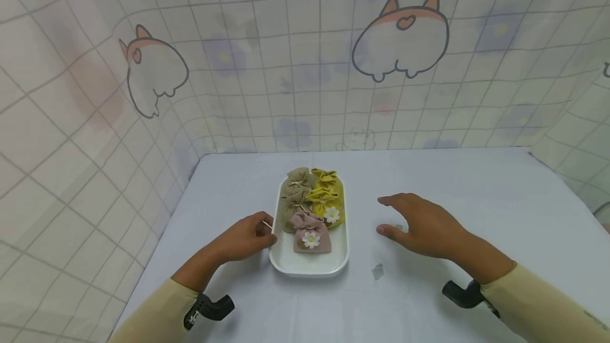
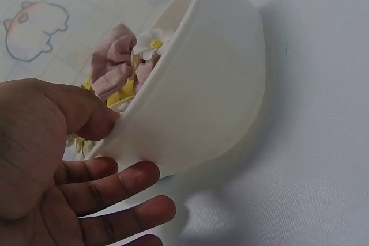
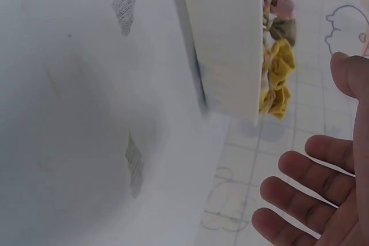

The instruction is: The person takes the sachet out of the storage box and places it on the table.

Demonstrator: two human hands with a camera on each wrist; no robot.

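Observation:
A white tray stands on the table and holds small drawstring pouches. Two greyish-beige pouches are on its left side, two yellow pouches on its right. Nearer the front lies a pink pouch with a white flower on it; another white flower shows on the front yellow one. My left hand pinches the tray's left rim, thumb at the edge and fingertips by the outer wall. Well to the right of the tray, my right hand hovers with fingers spread, holding nothing.
Two grey diamond-shaped patches mark the white tablecloth right of the tray; the nearer patch is plainly visible. A checked curtain with cartoon animals hangs behind and at both sides. Black wrist mounts sit at both sleeves.

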